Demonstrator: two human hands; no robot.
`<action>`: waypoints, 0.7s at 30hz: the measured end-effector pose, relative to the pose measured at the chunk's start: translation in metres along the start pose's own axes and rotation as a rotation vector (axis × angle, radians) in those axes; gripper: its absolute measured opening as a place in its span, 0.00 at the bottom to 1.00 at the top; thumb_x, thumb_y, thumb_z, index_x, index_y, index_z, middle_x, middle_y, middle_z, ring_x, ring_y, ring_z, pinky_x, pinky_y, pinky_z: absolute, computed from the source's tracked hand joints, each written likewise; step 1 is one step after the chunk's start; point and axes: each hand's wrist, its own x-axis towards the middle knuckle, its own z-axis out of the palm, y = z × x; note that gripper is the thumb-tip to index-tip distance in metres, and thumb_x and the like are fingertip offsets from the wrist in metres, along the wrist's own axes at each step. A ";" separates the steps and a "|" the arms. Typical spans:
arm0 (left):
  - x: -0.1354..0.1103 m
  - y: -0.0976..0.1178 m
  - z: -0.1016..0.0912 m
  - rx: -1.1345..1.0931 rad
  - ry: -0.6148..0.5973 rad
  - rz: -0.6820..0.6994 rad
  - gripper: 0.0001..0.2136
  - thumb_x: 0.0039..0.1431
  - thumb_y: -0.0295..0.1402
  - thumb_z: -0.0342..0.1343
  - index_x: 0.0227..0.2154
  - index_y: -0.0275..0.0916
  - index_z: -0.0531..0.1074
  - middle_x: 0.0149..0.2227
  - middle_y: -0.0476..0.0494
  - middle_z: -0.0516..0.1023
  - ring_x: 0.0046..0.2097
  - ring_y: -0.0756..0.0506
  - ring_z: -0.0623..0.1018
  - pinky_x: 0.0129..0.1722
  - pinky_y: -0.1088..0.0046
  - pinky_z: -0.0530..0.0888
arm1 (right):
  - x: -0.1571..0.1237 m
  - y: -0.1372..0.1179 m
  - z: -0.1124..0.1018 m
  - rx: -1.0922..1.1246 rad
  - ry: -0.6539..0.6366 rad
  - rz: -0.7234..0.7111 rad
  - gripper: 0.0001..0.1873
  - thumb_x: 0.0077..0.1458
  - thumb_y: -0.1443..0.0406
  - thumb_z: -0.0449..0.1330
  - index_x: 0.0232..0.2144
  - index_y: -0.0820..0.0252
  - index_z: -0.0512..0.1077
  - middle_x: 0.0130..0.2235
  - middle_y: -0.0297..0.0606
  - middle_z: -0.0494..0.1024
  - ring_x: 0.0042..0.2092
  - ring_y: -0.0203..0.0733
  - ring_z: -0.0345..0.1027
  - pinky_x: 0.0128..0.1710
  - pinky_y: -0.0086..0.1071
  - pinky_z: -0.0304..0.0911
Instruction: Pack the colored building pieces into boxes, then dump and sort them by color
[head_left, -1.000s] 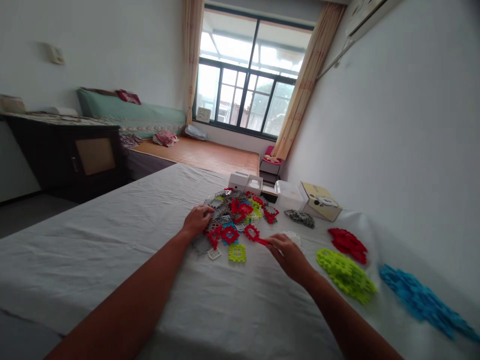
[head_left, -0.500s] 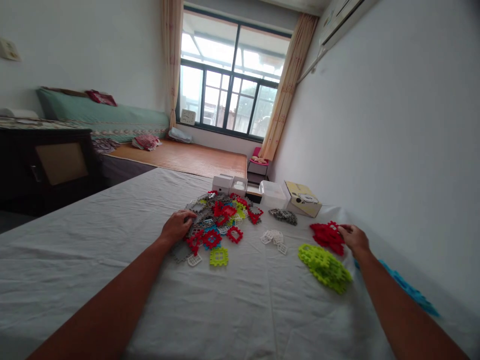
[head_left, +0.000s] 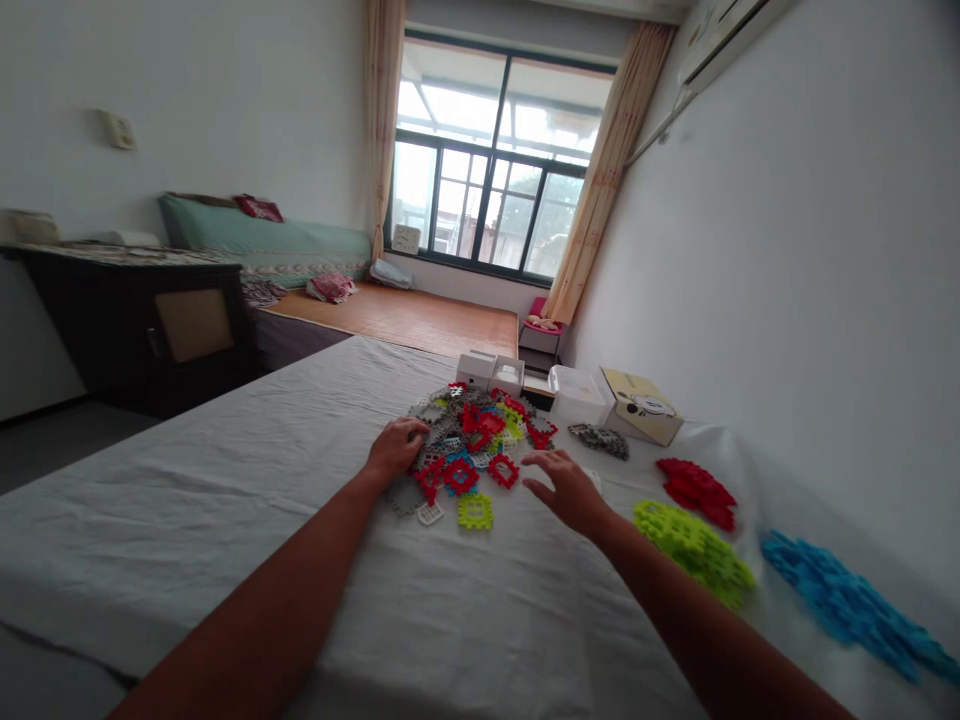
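Observation:
A mixed heap of red, grey, blue, green and white plastic puzzle tiles [head_left: 469, 430] lies on a white sheet [head_left: 262, 500]. My left hand [head_left: 394, 447] rests on the heap's left edge, fingers curled on grey tiles. My right hand [head_left: 562, 487] hovers open just right of a red tile [head_left: 503, 469], holding nothing. To the right lie sorted groups: grey tiles [head_left: 600, 439], red tiles [head_left: 696, 490], green tiles [head_left: 694, 548] and blue tiles [head_left: 847, 605]. A white group is mostly hidden behind my right hand.
Small white boxes [head_left: 493, 369], a clear tub [head_left: 576, 392] and a cardboard box [head_left: 641, 405] stand at the far edge. The white wall [head_left: 787, 250] runs close along the right. A dark cabinet [head_left: 150, 320] and a bed platform [head_left: 405, 315] stand beyond.
My right hand left the red group at the far right and came back empty towards the mixed heap. My left hand stayed on the heap's left edge.

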 end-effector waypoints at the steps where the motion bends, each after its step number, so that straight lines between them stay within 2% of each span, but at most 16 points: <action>1: -0.001 0.000 0.000 -0.003 -0.001 -0.005 0.14 0.51 0.29 0.47 0.35 0.41 0.77 0.43 0.47 0.78 0.48 0.45 0.74 0.52 0.70 0.68 | 0.003 -0.016 0.011 -0.015 -0.029 -0.031 0.16 0.55 0.57 0.55 0.45 0.53 0.71 0.48 0.39 0.76 0.51 0.47 0.65 0.51 0.43 0.61; 3: -0.002 0.002 -0.001 -0.007 0.000 -0.021 0.14 0.50 0.28 0.48 0.35 0.42 0.77 0.43 0.47 0.78 0.48 0.46 0.74 0.53 0.70 0.68 | 0.008 -0.034 0.028 -0.039 -0.044 -0.023 0.20 0.54 0.56 0.57 0.48 0.54 0.69 0.52 0.41 0.73 0.54 0.53 0.62 0.53 0.46 0.59; 6: -0.002 0.003 -0.002 -0.019 -0.001 -0.030 0.14 0.50 0.28 0.48 0.34 0.42 0.77 0.43 0.47 0.78 0.47 0.45 0.74 0.52 0.70 0.68 | 0.012 -0.038 0.041 -0.024 -0.046 0.034 0.22 0.54 0.55 0.57 0.50 0.56 0.69 0.50 0.45 0.74 0.52 0.56 0.64 0.51 0.48 0.61; 9: -0.002 0.003 -0.002 -0.029 -0.003 -0.028 0.14 0.50 0.28 0.48 0.35 0.42 0.77 0.43 0.47 0.78 0.48 0.45 0.74 0.52 0.70 0.68 | 0.009 -0.037 0.042 0.064 -0.040 0.061 0.19 0.53 0.56 0.57 0.48 0.51 0.70 0.48 0.40 0.76 0.50 0.53 0.66 0.52 0.46 0.61; 11: -0.002 0.003 -0.002 -0.028 -0.003 -0.033 0.14 0.50 0.28 0.48 0.35 0.42 0.77 0.43 0.48 0.78 0.48 0.45 0.74 0.52 0.70 0.68 | 0.002 -0.040 0.036 0.203 -0.061 0.117 0.18 0.53 0.55 0.57 0.46 0.50 0.70 0.46 0.37 0.77 0.47 0.50 0.69 0.50 0.45 0.64; 14: -0.001 0.002 -0.001 -0.017 -0.004 -0.024 0.14 0.50 0.29 0.48 0.35 0.42 0.77 0.43 0.47 0.78 0.47 0.45 0.74 0.52 0.71 0.67 | -0.016 -0.042 0.014 0.419 -0.127 0.214 0.20 0.57 0.51 0.51 0.45 0.54 0.70 0.42 0.37 0.79 0.41 0.46 0.73 0.40 0.40 0.70; 16: 0.000 0.002 -0.001 -0.009 -0.002 -0.011 0.14 0.50 0.29 0.48 0.35 0.42 0.77 0.43 0.47 0.78 0.47 0.45 0.74 0.52 0.71 0.67 | -0.033 -0.032 -0.009 0.448 -0.104 0.256 0.23 0.57 0.49 0.50 0.45 0.58 0.70 0.42 0.39 0.79 0.42 0.46 0.74 0.39 0.38 0.70; 18: 0.000 0.002 -0.001 -0.003 0.001 -0.003 0.14 0.50 0.29 0.48 0.34 0.42 0.78 0.43 0.47 0.79 0.47 0.45 0.74 0.52 0.70 0.68 | -0.054 -0.009 -0.036 0.361 -0.017 0.313 0.25 0.55 0.49 0.53 0.45 0.59 0.70 0.44 0.42 0.78 0.45 0.47 0.73 0.43 0.39 0.68; 21: 0.001 0.003 -0.001 0.002 0.000 0.012 0.13 0.50 0.30 0.48 0.34 0.43 0.78 0.43 0.47 0.79 0.47 0.44 0.74 0.52 0.70 0.68 | -0.092 0.041 -0.076 0.074 0.099 0.416 0.25 0.49 0.49 0.57 0.44 0.57 0.72 0.44 0.42 0.78 0.45 0.49 0.72 0.45 0.40 0.66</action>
